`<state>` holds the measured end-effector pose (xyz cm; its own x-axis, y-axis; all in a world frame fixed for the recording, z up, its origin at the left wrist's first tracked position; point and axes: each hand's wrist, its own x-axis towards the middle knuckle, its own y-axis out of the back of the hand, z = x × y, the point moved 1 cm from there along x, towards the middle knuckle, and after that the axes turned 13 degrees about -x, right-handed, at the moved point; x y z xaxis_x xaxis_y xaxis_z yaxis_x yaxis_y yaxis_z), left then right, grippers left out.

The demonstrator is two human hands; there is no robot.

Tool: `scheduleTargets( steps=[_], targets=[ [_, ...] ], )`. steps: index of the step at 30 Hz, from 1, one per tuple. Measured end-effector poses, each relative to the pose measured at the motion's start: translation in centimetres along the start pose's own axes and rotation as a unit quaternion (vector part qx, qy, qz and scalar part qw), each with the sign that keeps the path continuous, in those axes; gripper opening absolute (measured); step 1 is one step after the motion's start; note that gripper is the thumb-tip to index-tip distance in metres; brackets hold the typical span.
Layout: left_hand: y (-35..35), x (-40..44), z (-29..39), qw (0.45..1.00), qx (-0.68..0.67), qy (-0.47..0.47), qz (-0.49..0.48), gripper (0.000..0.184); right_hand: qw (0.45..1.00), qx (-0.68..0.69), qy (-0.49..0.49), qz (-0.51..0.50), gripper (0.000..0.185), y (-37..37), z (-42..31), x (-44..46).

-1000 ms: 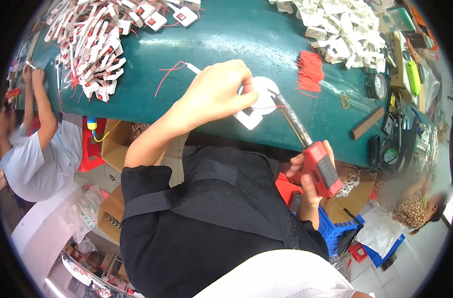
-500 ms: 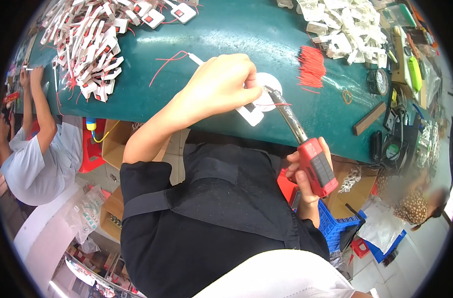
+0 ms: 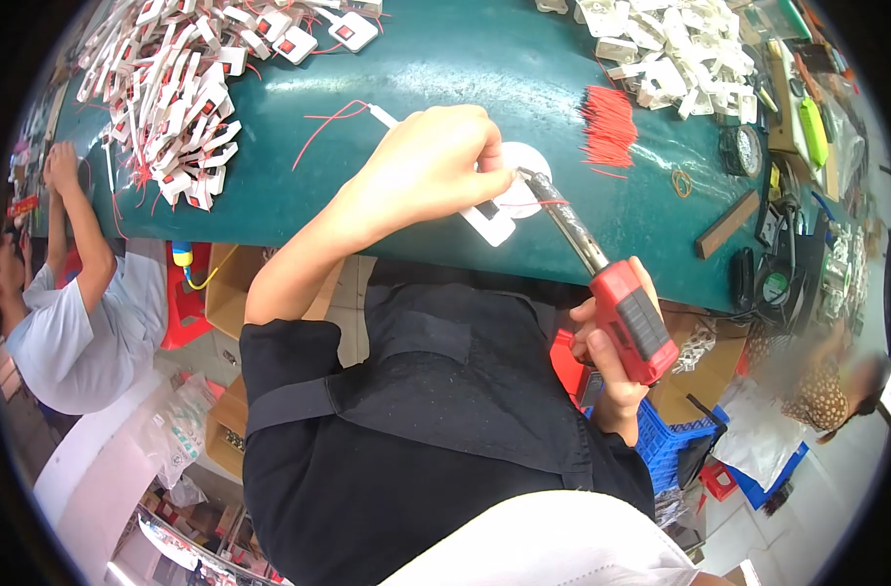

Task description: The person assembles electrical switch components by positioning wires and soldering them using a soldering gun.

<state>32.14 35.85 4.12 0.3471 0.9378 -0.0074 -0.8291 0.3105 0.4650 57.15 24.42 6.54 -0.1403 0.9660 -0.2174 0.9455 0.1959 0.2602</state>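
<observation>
My left hand [image 3: 431, 166] is closed in a pinch over a white plastic switch housing [image 3: 492, 227], pressing on it above the green table. From behind the hand a white cable end [image 3: 382, 115] with thin red wires sticks out to the left. Under the pinch lies a round white disc [image 3: 528, 161], and a short red wire [image 3: 548, 202] crosses in front of it. My right hand [image 3: 611, 361] grips the red and black handle of a soldering gun [image 3: 633, 317]. Its dark tip meets the work close to my left fingertips; the exact contact is hidden.
A heap of white switch housings with red wires [image 3: 196, 98] lies at the back left. Further right are a bundle of red wires [image 3: 609, 127], a pile of translucent housings [image 3: 670, 59], a tape roll [image 3: 740, 151] and a wooden strip [image 3: 726, 225]. Another person's arm [image 3: 84, 215] is at far left.
The soldering gun's handle and my right hand have shifted slightly down and right, while its tip stays near my left fingertips. The left hand holds its place.
</observation>
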Motion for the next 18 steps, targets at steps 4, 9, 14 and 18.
scheduleTargets(
  steps=[4,9,14,18],
  targets=[
    [0.0,0.1,-0.1,1.0,0.013,-0.011,-0.007,0.022,0.999,0.026,-0.018,0.006,0.068,-0.1,-0.4,-0.2],
    [0.0,0.1,0.0,1.0,0.014,-0.006,-0.01,0.022,0.99,0.12,0.035,0.058,0.079,-0.3,0.2,-0.3],
    [0.1,0.2,0.2,1.0,0.014,0.012,-0.021,0.022,0.959,0.232,0.141,0.081,0.079,-1.6,1.6,4.1],
    [0.2,0.3,0.1,0.999,0.022,0.008,-0.031,0.021,0.909,0.376,0.178,0.038,0.061,-4.1,2.4,7.9]
  ],
)
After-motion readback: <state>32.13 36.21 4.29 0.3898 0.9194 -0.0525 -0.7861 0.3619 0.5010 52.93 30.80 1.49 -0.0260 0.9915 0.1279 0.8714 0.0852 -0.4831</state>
